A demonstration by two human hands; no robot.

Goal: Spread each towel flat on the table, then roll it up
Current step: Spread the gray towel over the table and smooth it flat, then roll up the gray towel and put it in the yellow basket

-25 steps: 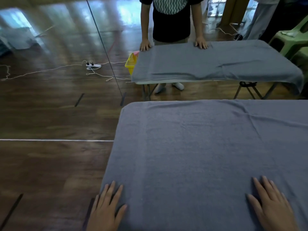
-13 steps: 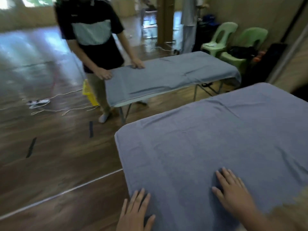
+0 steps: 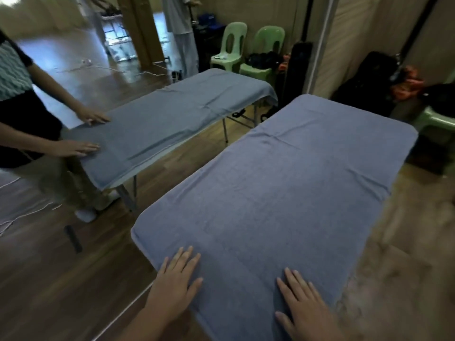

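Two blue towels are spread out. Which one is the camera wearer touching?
The nearer towel: left hand and right hand lie flat on its near end. Another person's hands rest on the farther towel.

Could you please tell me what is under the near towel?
The towel drapes over every edge, so its support is covered; no tabletop or legs show. On top, the left hand and right hand rest flat.

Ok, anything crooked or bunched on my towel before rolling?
Nothing serious. The blue towel lies spread, with a fold ridge across its far end and slight wrinkles near its right edge. Left hand and right hand press flat on the near end.
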